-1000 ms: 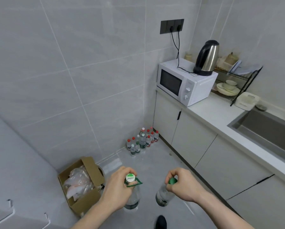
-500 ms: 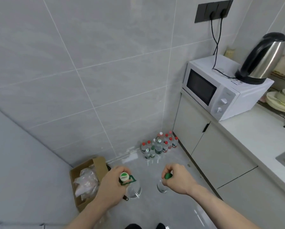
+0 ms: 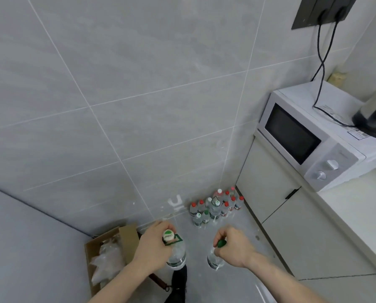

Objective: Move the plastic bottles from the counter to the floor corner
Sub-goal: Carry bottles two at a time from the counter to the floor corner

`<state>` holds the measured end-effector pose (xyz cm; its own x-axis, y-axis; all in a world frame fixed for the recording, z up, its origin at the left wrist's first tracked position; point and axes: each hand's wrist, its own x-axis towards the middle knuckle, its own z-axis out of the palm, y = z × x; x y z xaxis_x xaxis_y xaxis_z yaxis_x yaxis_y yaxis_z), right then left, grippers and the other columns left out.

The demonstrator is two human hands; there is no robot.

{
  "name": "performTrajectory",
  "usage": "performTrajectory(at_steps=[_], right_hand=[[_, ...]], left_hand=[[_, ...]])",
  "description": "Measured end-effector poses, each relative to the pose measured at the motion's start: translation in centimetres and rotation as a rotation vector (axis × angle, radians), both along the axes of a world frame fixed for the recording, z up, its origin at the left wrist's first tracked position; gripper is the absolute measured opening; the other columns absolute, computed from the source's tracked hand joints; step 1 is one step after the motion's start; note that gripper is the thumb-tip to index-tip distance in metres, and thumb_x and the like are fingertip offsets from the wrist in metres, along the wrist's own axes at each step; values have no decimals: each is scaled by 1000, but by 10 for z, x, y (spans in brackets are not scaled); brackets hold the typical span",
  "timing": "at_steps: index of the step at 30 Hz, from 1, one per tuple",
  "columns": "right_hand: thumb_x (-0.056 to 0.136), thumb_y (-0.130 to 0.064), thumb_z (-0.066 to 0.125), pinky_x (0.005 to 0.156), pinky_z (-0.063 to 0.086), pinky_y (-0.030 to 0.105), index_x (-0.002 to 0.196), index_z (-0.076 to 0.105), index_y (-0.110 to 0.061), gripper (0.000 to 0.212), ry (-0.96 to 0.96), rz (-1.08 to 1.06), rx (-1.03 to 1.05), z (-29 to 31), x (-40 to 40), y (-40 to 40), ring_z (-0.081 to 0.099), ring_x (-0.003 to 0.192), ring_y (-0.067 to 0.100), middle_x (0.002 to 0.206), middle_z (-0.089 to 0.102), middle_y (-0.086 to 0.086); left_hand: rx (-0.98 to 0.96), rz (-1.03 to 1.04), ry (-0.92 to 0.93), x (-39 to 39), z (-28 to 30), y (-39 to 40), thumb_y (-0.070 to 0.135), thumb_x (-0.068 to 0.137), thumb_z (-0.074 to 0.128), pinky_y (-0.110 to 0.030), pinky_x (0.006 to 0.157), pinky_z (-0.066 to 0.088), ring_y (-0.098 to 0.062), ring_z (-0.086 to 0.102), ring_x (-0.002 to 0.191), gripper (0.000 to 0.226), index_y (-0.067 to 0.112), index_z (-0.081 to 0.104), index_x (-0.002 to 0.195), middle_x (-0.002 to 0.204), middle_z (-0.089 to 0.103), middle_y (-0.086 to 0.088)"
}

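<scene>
plastic bottles, two of them, carried one per hand above the grey floor [image 3: 237, 241]. left hand [image 3: 154, 248] clenched round the neck of a clear bottle with a white-and-green cap [image 3: 176, 252], a green label tag sticking out beside the fingers; bottle hangs upright, base down, over a dark shoe [image 3: 179, 281]. right hand [image 3: 232, 248] grasping a smaller clear bottle with a green cap [image 3: 215, 259] at the neck, cap showing just under the fingertips, body hanging below the hand. both held bottles off the floor, well apart from each other, both look near empty.

ahead in the floor corner, where the tiled wall [image 3: 139, 95] meets the cabinet [image 3: 270, 193], stands a cluster of bottles [image 3: 215, 206]: mostly red caps toward the back, a few green and white caps at the front, all upright, packed touching or nearly so. exact count hard to tell.

left of the left hand, an open cardboard box [image 3: 108, 252] against the wall, clear plastic bags inside. a brown strap-like item lies on the floor beside the box, partly under the left forearm.

right side: white microwave [image 3: 309, 141] on the desk [image 3: 357, 211], black cable running down from a dark wall socket [image 3: 322, 12] onto its top; a dark kettle base, blurred, at the frame edge.
</scene>
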<state>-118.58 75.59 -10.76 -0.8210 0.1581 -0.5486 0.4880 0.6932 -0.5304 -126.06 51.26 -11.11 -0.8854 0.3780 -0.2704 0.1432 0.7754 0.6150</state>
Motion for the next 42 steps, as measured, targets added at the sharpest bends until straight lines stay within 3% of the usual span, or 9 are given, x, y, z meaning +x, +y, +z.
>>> performTrajectory(at_steps=[8, 14, 17, 26, 36, 42], right_hand=[[76, -26, 72, 54, 39, 7, 66, 62, -30, 15, -80, -68, 31, -53, -100, 6, 56, 65, 1, 72, 62, -13], [71, -24, 67, 58, 44, 11, 71, 65, -31, 7, -144, -178, 32, -106, -151, 2, 65, 76, 8, 91, 68, -9], [68, -25, 63, 70, 54, 21, 71, 66, -29, 6, -176, -249, -8, -141, -174, 2, 65, 81, 10, 95, 65, -8], [69, -25, 64, 57, 38, 8, 71, 65, -29, 4, -262, -366, -89, -305, -221, 7, 57, 73, 0, 92, 58, -12], [79, -14, 63, 54, 33, 10, 74, 59, -32, 19, -282, -441, -128, -495, -256, 8, 57, 78, 12, 103, 56, -7], [81, -11, 61, 62, 45, 20, 81, 61, -30, 19, -290, -437, -145, -581, -275, 6, 61, 83, 17, 105, 52, -5]], left_hand=[[-75, -127, -80, -111, -64, 13, 10, 73, 71, -22, 72, 48, -2, 60, 84, 34, 38, 55, 83, 94, 55, 19], [-132, -197, -127, -175, -113, 32, 22, 82, 74, -21, 74, 43, -7, 59, 85, 27, 38, 56, 92, 102, 50, 19], [-155, -190, -157, -204, -142, 44, 23, 83, 71, -30, 85, 49, -12, 60, 91, 24, 38, 56, 94, 103, 51, 17], [-251, -170, -168, -261, -278, 74, 13, 83, 60, -31, 80, 51, -11, 59, 87, 20, 32, 56, 89, 99, 52, 15], [-345, -195, -144, -299, -467, 101, 9, 81, 64, -31, 76, 56, -5, 57, 83, 33, 40, 54, 88, 100, 49, 21], [-341, -217, -165, -309, -550, 112, 5, 82, 62, -28, 73, 47, -15, 60, 87, 33, 35, 55, 90, 107, 49, 16]])
